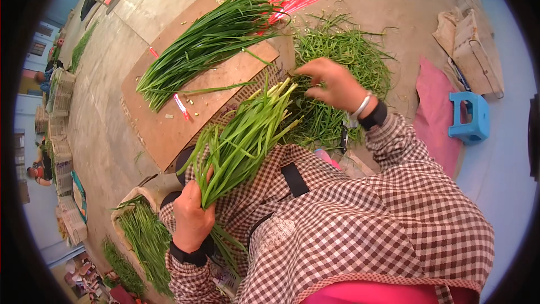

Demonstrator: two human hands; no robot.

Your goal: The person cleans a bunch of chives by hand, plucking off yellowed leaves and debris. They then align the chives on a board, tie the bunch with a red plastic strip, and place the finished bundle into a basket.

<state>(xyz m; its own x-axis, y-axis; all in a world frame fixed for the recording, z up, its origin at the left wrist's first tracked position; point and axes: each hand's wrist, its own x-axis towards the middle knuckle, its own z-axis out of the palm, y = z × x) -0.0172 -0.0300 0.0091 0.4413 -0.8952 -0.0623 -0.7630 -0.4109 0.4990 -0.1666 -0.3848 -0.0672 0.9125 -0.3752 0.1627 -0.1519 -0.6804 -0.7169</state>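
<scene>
Your L hand [194, 211], fingers clenched, is grasping the near end of a loose bunch of long, flat, bright-green leaves w/ pale stem ends [239, 138]. That bunch is held up on the near side of the flat tan wooden board [163, 135], slanting away past its near R edge, stems toward your R hand [336, 83]. R hand is just off the board's R side, fingers bent, fingertips nr the stem ends; can't tell if they're pinching a strand or released. You've a white bangle [361, 106] + black cuff band [374, 115] on the R wrist, & brown-and-white checked fabric sleeves [394, 141].

On the board: big bundle of long dark-green leaves [211, 45], laid lengthwise, w/ a thin shiny red strip [181, 107] sticking out at its near side. Off the board's far R: heap of glossy red-pink strips [298, 3], nr the bundle's tips. Under the board's R edge: pale lattice-sided crate [274, 73].

R of the board, on the floor: wide tangled pile of loose thin green leaves [360, 59], w/ a black-handled knife [343, 138] at its near edge. Further R: flat pink sheet [433, 118], then blue plastic stool [469, 118]. Nr L of the board: pale open sack of long green leaves [143, 236]. Far L: stacked pale crates [61, 101].
</scene>
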